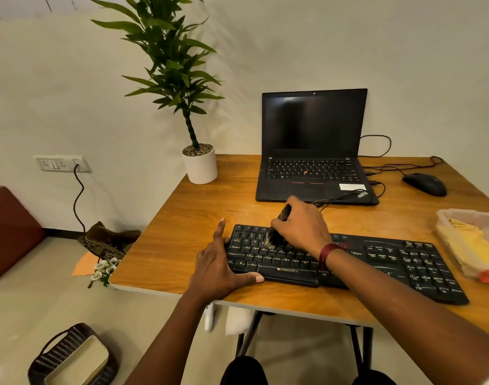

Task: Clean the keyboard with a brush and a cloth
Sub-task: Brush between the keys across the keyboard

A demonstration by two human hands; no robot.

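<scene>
Black plastic full-size keyboard (390, 262) lies on the big brown wooden table (182, 232), near the front edge. At the right side stands a clear plastic box (457, 213) with a folded yellow cloth (476, 245) inside, it seems not yet used. The left hand (218, 262) rests at the left end of the keyboard, fingers straight and spread, thumb along the front edge, I think to keep it steady. The right hand (301, 226) has its fingers clamped around a small dark brush (275, 238), bristles on the letter keys. If the strokes are too hard, dust can go deeper between the keys, or the keyboard can slide when the left hand is lifted
</scene>
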